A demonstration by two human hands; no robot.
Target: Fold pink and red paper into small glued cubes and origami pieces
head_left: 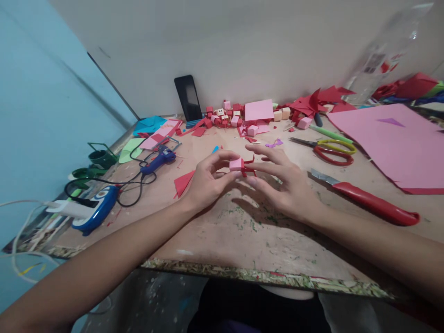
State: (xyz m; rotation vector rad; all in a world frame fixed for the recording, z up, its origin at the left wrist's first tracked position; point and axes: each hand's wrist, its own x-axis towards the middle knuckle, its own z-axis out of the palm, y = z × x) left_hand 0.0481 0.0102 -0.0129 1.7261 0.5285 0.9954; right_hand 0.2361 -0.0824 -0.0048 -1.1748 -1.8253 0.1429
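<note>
Above the middle of the table, my left hand pinches a small pink paper cube between thumb and fingers. Thin red paper strips stick out of the cube's right side, bent outward. My right hand is beside them, fingers spread, with the index fingertip at the red strips and the thumb just below; it does not close round anything. Part of a red paper piece lies on the table behind my left hand, and the tip of a blue item shows behind it.
Right: scissors, a red-handled knife, a large pink sheet and a plastic bottle. Back: a phone leaning on the wall and several small paper cubes. Left: a blue glue gun and a power strip with cables.
</note>
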